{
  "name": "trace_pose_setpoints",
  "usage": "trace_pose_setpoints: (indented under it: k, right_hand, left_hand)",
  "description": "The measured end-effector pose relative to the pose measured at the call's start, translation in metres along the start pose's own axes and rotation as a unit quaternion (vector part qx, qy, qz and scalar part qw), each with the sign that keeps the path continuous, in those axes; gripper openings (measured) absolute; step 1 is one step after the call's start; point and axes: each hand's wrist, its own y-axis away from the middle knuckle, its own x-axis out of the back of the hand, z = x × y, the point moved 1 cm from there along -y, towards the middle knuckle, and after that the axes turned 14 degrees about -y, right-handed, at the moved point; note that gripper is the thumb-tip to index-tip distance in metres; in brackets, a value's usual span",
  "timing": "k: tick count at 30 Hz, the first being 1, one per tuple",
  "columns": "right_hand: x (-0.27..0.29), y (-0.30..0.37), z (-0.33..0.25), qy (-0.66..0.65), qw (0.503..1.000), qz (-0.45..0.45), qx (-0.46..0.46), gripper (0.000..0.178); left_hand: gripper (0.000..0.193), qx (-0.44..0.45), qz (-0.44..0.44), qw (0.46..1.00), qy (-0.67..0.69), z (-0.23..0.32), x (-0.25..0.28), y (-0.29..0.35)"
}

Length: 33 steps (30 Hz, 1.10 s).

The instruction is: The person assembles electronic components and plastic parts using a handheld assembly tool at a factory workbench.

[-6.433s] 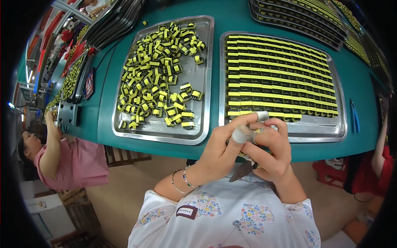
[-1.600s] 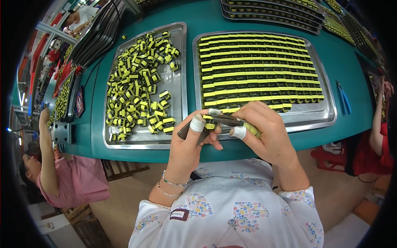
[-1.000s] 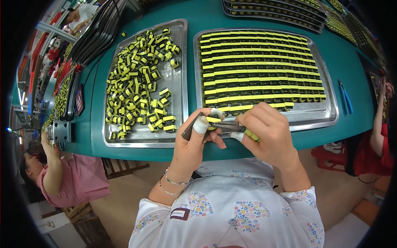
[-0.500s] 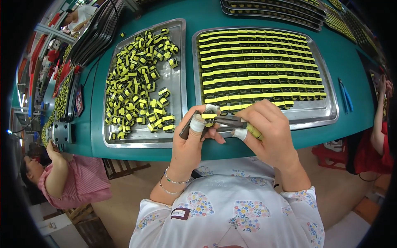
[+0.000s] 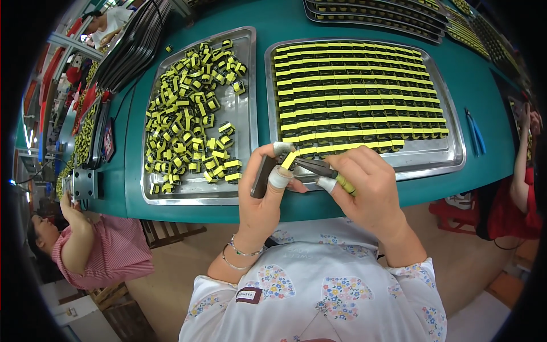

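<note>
Between the finger and thumb of my left hand (image 5: 256, 191) is a small yellow-taped black transformer (image 5: 289, 159), its yellow strip tilted. A dark flat piece (image 5: 262, 176) also lies in that hand; I cannot make out its kind. My right hand (image 5: 367, 185) is closed around pliers (image 5: 315, 166) with dark jaws and a yellow-green grip, their tips at the transformer. White wraps cover several of my fingertips. Beyond my hands, a metal tray (image 5: 457, 154) holds rows of similar transformers. Loose ones lie heaped in another metal tray (image 5: 244, 108) on the left.
Blue-handled pliers (image 5: 475, 134) lie on the green table (image 5: 490, 165) at the right. Stacked trays (image 5: 376, 20) of parts stand at the far edge, and dark trays (image 5: 128, 51) lean at far left. A person in a striped top (image 5: 108, 248) sits at left; another's red sleeve shows at right.
The transformer has turned in my left fingers, its yellow strip going from level to steeply tilted. My right hand and the pliers have shifted slightly to the left.
</note>
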Motion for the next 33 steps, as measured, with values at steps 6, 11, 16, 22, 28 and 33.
trace_pose_setpoints:
  k: [6, 11, 16, 22, 28, 33]
  right_hand:
    - [-0.003, 0.003, -0.005, 0.052, 0.999, 0.013, -0.004, 0.031]
    - [0.003, 0.003, 0.000, 0.034, 0.998, 0.040, -0.022, 0.026]
    - [0.004, 0.003, 0.000, 0.015, 1.000, 0.021, -0.016, 0.026]
    - [-0.003, 0.006, -0.003, 0.037, 0.999, 0.006, -0.005, 0.028]
    - [0.001, 0.004, -0.001, -0.039, 0.998, 0.025, -0.046, 0.024]
    - [-0.007, -0.002, 0.000, -0.288, 0.950, 0.089, -0.078, 0.020]
  left_hand:
    - [0.035, -0.057, 0.036, 0.991, -0.113, 0.001, -0.003, 0.002]
    - [0.035, -0.042, 0.019, 0.995, -0.094, -0.002, -0.002, 0.002]
    - [0.035, -0.036, 0.024, 0.996, -0.081, 0.000, -0.004, 0.001]
    - [0.033, -0.057, 0.033, 0.993, -0.100, -0.003, -0.005, 0.003]
    - [0.035, -0.024, 0.030, 0.999, -0.006, -0.002, -0.005, 0.000]
    - [0.043, 0.060, -0.057, 0.985, 0.150, 0.011, -0.010, -0.002]
